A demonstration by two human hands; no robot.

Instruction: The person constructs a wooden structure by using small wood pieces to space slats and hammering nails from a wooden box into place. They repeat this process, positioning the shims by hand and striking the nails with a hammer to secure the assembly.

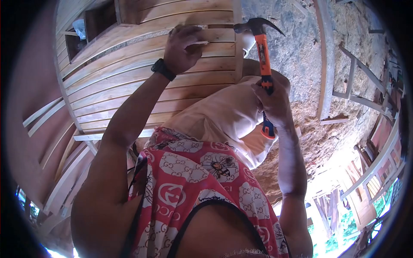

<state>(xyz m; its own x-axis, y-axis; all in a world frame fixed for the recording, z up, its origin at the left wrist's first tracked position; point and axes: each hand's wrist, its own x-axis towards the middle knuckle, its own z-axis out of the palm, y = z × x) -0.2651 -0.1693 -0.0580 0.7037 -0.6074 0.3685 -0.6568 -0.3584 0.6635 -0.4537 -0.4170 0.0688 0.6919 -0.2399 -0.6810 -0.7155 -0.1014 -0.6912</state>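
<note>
My right hand (275, 101) is wrapped round the handle of a claw hammer (263, 56) with an orange and black grip. The hammer's dark head points away from me, close to the edge of a slatted wooden panel (150, 90). Over the panel's slats, my left hand (185, 48) has its fingers curled together, pinching a small pale sliver of wood (198, 43). Most of that sliver is hidden by the fingers. A dark watch (163, 69) sits on my left wrist.
A square opening (100, 23) in the panel has clear plastic (79, 28) beside it. On the right, a long timber (325, 60) and a wooden frame (361, 81) lie on rough ground. Several pale boards (64, 176) are at the left.
</note>
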